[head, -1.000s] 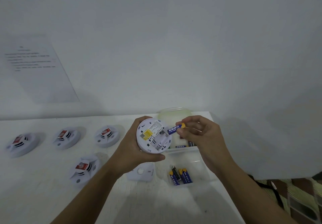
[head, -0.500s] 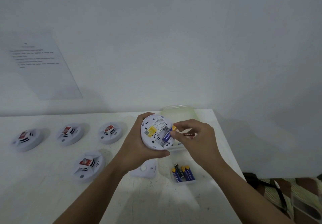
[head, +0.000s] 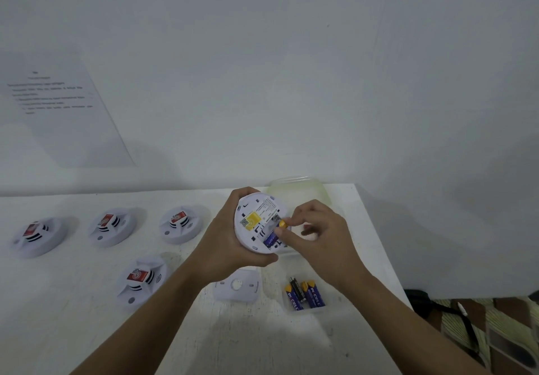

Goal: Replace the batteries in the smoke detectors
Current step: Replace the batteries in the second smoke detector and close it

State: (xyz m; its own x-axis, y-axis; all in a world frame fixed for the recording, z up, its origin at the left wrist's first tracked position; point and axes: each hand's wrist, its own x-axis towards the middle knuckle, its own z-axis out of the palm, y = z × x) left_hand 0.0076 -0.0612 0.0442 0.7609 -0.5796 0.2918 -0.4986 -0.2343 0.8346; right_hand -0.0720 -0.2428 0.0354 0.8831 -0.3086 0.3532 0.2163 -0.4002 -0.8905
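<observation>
Head view.
- Left hand (head: 230, 240): is gripping the detector (head: 253, 223) by its rim, fingers curling round the far edge and thumb along the near edge. It is holding the detector above the surface (head: 73, 301), back face toward the camera, yellow label showing.
- Right hand (head: 320, 237): is pinching the yellow end of a battery (head: 272, 237) between thumb and forefinger, the other fingers loosely curling behind.
- Battery: blue, is lying slantwise in the open bay on the detector's back, blue end lower; how far it is seated, I cannot tell.
- Cover (head: 237, 288): white, is lying flat on the surface just below the left hand.
- Tray (head: 309, 310): clear, is sitting right of the cover and holding loose batteries (head: 304, 294), blue-and-yellow with one dark.
- Tub (head: 296, 189): translucent, is standing behind both hands at the surface's far edge.
- Row of three detectors (head: 112, 226): is sitting at left, red labels up.
- Fourth detector (head: 141, 278): is sitting nearer, beside the left forearm.
- Sheet (head: 58, 106): printed, is hanging on the wall at left.
</observation>
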